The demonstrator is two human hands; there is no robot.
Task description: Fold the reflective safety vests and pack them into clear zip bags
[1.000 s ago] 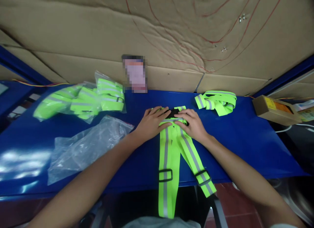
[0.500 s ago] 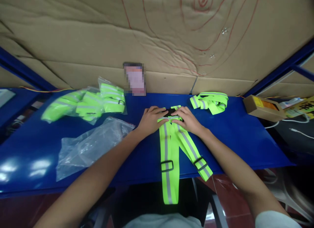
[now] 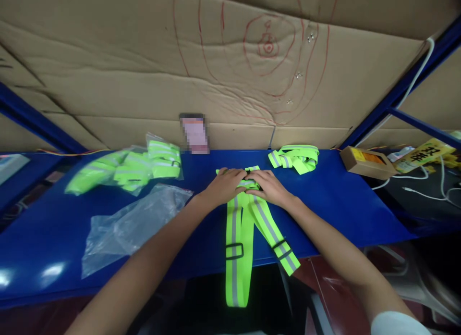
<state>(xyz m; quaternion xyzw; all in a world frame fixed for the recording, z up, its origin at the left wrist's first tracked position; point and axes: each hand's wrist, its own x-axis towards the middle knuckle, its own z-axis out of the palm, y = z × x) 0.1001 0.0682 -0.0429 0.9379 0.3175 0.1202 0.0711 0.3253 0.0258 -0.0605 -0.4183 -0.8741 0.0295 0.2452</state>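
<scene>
A neon-green reflective strap with a grey stripe lies on the blue table, its two tails hanging toward me past the front edge. Each tail carries a black slide buckle. My left hand and my right hand meet at the strap's far end. Both are closed, with fingers and thumbs pinching the folded band between them. The dark part at the fingertips is mostly covered. Another loosely coiled green strap rests just beyond my right hand.
Several bagged green straps lie at the back left, behind an empty clear plastic bag. A phone-like object leans on the cardboard wall. At the right stand a small cardboard box and white cables.
The view has tilted up and shifted right. My hands stay on the strap's far end, drawn closer around it, and the black piece between them is now more hidden.
</scene>
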